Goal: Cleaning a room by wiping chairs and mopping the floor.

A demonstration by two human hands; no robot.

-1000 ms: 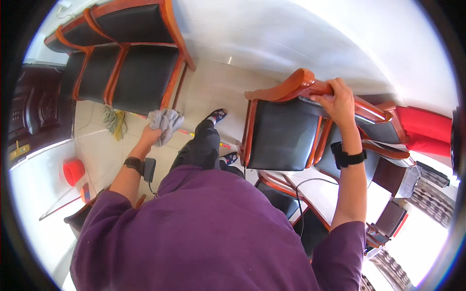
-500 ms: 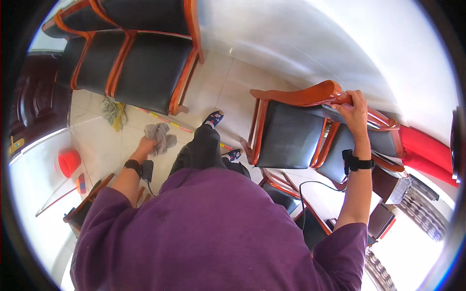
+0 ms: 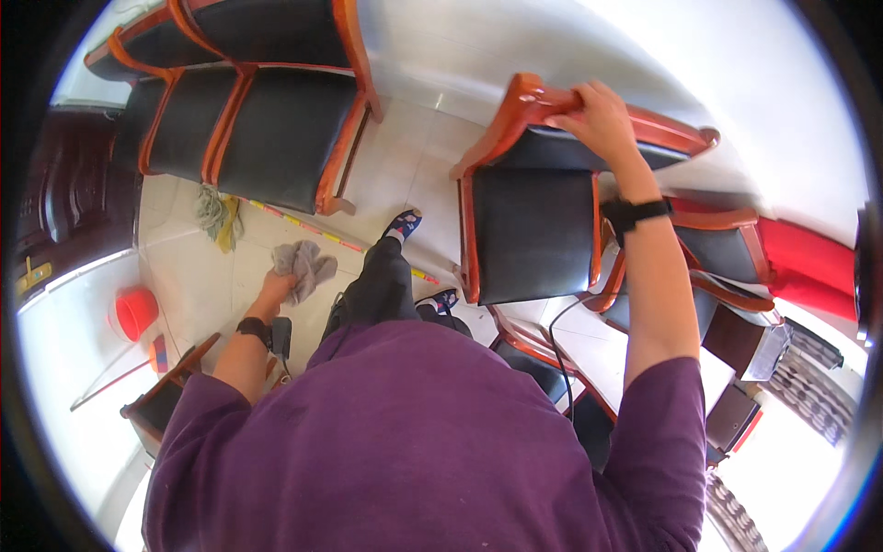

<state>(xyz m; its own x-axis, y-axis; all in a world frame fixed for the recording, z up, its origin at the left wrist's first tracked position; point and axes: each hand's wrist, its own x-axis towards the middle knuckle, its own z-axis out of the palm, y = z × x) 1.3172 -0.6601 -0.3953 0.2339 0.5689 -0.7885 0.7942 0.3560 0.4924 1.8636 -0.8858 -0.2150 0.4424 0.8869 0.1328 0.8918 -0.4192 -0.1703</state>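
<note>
My right hand (image 3: 602,120) grips the wooden top rail of a chair (image 3: 533,230) with a black padded seat and reddish-brown frame. The fingers lie over the rail and the thumb is on the near side. That chair stands at an angle by the white wall, in front of other chairs like it. Low on the left, my left hand (image 3: 280,285) holds a crumpled grey cloth (image 3: 305,269), which hangs clear of any furniture. Both wrists wear black straps.
A row of joined black-seated chairs (image 3: 285,138) stands at the far left. Green and yellow rags (image 3: 218,219) lie beside it, near a yellow-red striped pole (image 3: 303,224) on the tiles. A red bucket (image 3: 135,313) is at the left, a white table (image 3: 598,354) at the right.
My right hand has moved left and farther away with the chair's top rail. The chair has swung round, showing more of its backrest. My left hand keeps the cloth almost in place.
</note>
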